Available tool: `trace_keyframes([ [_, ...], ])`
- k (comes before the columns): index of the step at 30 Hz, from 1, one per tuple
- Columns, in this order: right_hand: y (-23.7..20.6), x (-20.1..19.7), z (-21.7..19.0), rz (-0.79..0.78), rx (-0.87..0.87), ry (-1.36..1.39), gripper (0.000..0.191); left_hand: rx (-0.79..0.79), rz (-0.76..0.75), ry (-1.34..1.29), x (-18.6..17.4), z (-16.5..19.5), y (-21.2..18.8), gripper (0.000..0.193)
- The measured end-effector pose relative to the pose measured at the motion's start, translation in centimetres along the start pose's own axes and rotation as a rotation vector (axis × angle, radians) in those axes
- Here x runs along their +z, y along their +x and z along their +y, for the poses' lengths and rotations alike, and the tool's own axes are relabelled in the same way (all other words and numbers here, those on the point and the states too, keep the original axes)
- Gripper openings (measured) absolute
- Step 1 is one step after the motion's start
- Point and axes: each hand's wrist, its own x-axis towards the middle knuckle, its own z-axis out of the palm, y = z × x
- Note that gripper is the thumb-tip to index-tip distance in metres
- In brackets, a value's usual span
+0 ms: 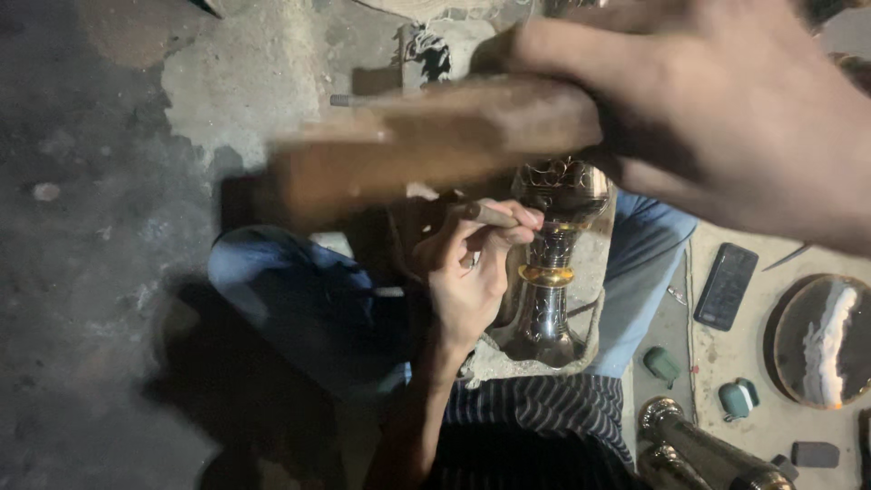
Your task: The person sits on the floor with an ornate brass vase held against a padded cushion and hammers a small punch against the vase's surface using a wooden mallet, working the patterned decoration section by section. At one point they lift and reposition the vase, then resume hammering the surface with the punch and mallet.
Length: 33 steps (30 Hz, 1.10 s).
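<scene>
Close up and blurred, the right hand [726,118] is wrapped tight around a thick wooden mallet [426,150], whose head reaches out to the left above the work. Lower down, the left hand [472,263] pinches a thin chisel [494,216] between curled fingers, its tip laid against the upper part of a shiny metal goblet [549,263]. That goblet lies propped between the person's knees in blue trousers [290,290], its engraved bowl pointing away. On the floor to the right sit a dark phone [726,286], a round dish [821,340] with what looks like white powder, and another metal piece [699,449].
</scene>
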Motion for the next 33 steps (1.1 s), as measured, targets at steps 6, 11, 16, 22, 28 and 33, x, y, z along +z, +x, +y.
trace_keyframes([
  [6,-0.3,0.1,0.0,0.297,0.002,0.136,0.046,0.052,-0.184,-0.107,-1.0,-0.9,0.6,0.011],
  [11,-1.7,2.4,-0.5,0.059,0.132,-0.146,0.025,-0.011,-0.284,-0.180,-1.6,-0.6,1.8,0.013],
  [16,-3.5,4.1,-0.1,0.302,0.291,0.278,0.032,-0.014,-0.332,-0.170,-2.2,-0.2,2.9,0.019],
  [22,-4.2,5.0,-0.2,0.338,0.491,0.754,0.043,-0.013,-0.339,-0.173,-2.2,-0.7,3.0,0.020],
  [28,-2.4,4.8,0.1,0.248,0.186,0.321,0.055,-0.031,-0.373,-0.154,-2.4,-1.1,2.1,0.018],
  [33,-1.9,4.7,-0.2,0.207,0.083,-0.119,0.046,-0.102,-0.274,-0.343,-1.9,-1.4,1.2,0.018],
])
